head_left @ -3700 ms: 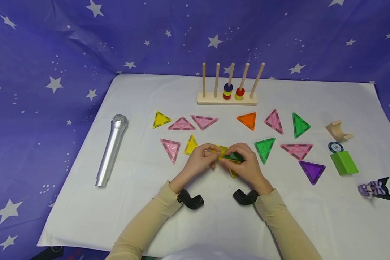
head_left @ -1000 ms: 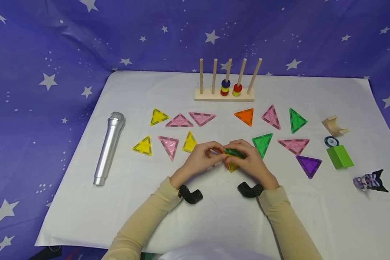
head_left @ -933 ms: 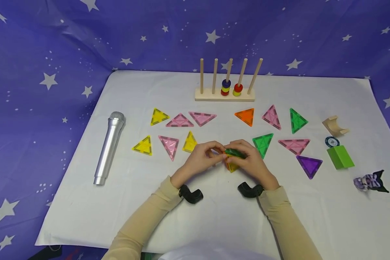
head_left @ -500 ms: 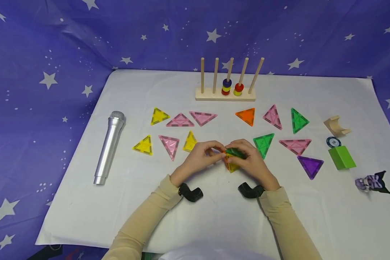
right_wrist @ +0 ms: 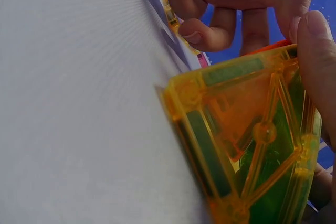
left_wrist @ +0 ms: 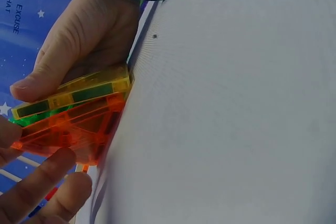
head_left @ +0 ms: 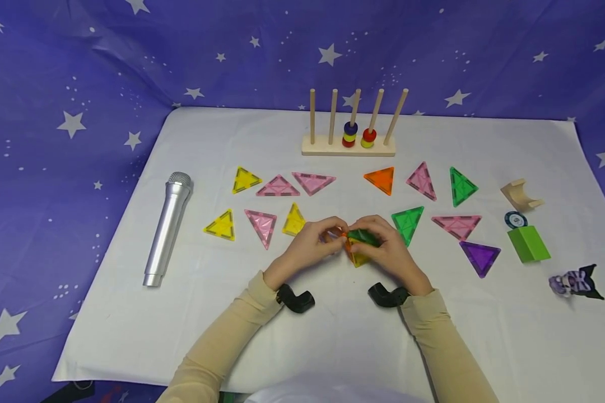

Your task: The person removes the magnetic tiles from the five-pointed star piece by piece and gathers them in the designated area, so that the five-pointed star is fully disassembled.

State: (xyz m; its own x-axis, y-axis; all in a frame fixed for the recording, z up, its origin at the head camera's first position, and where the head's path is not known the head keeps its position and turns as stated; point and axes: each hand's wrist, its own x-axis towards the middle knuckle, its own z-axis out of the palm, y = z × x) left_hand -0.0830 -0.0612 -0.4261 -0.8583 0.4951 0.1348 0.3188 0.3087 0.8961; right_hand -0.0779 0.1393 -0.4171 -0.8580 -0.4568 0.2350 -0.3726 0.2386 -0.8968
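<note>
In the head view, my left hand (head_left: 310, 246) and right hand (head_left: 385, 249) meet over the middle of the table around a small joined shape of triangular magnetic tiles. Thumb and fingers of the right hand hold the shape by its yellow tile (right_wrist: 262, 132) and green tile (head_left: 364, 237). The left hand's thumb and index finger pinch a corner of the orange tile (left_wrist: 73, 129), which leans against the yellow one along an edge. Its other fingers are loosely bent, as the left wrist view shows. Fingers partly cover the green tile.
Loose triangular tiles lie around the hands: yellow (head_left: 220, 225), pink (head_left: 261, 226), orange (head_left: 381, 181), green (head_left: 407, 224) and purple (head_left: 480, 258). A silver microphone (head_left: 168, 229) lies left. Behind stands a wooden peg rack (head_left: 348, 146). On the right are a green block (head_left: 529, 244) and a figurine (head_left: 576, 281).
Since the oldest frame, a yellow tile has appeared on the table at left, and an orange tile has joined the held shape. Lately the hands have barely moved; slightly more orange shows by the left fingertips.
</note>
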